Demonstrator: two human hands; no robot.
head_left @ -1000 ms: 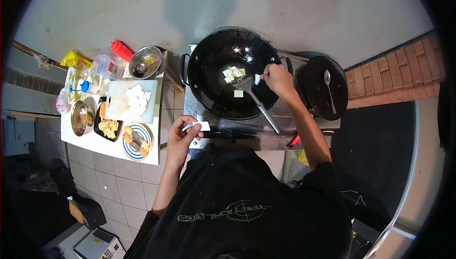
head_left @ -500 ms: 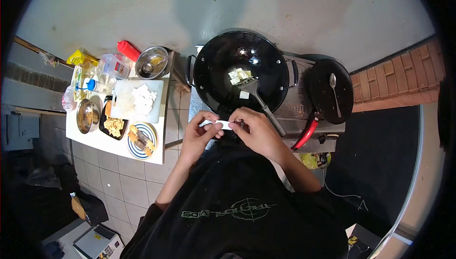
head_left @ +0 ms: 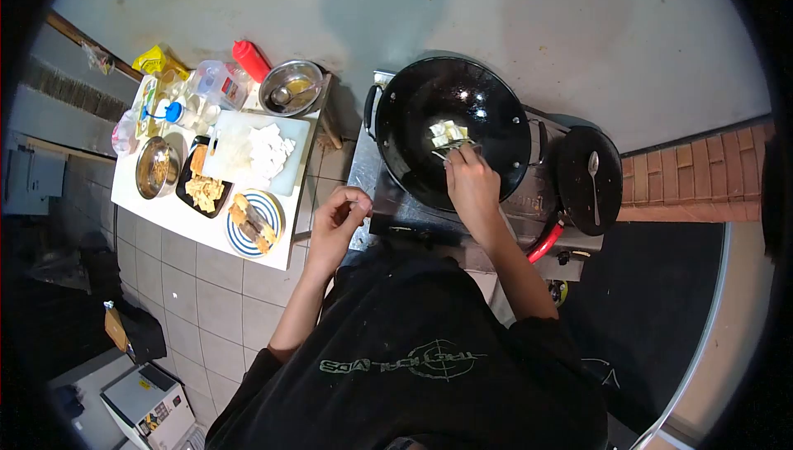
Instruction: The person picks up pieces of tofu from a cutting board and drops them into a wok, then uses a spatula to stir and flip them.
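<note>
1. Right hand (head_left: 472, 187) over the near side of the wok (head_left: 496, 107), closed around the handle of the spatula (head_left: 452, 148).
2. Spatula blade down inside the wok, touching the small heap of white cubes (head_left: 446, 130) near the middle of the pan.
3. Wok on the stove (head_left: 395, 212), its two side handles pointing left and right.
4. Left hand (head_left: 339, 220) in the air just left of the stove's front corner, apart from the wok; fingers curled in, thumb against forefinger. Too small to tell whether anything pinched there.
5. Right of the wok, a round black lid (head_left: 578, 157) lying flat, with a spoon (head_left: 594, 186) on top of it.
6. Left of the stove, a white table (head_left: 277, 253), crowded.
7. On that table: a cutting board (head_left: 235, 143) with more cut white pieces, a black tray (head_left: 203, 191) of fried bits just beside it, a striped plate (head_left: 254, 223) nearest the left hand.
8. At the far end of the table: a steel bowl (head_left: 291, 95), a red bottle (head_left: 250, 60) beside it.
</note>
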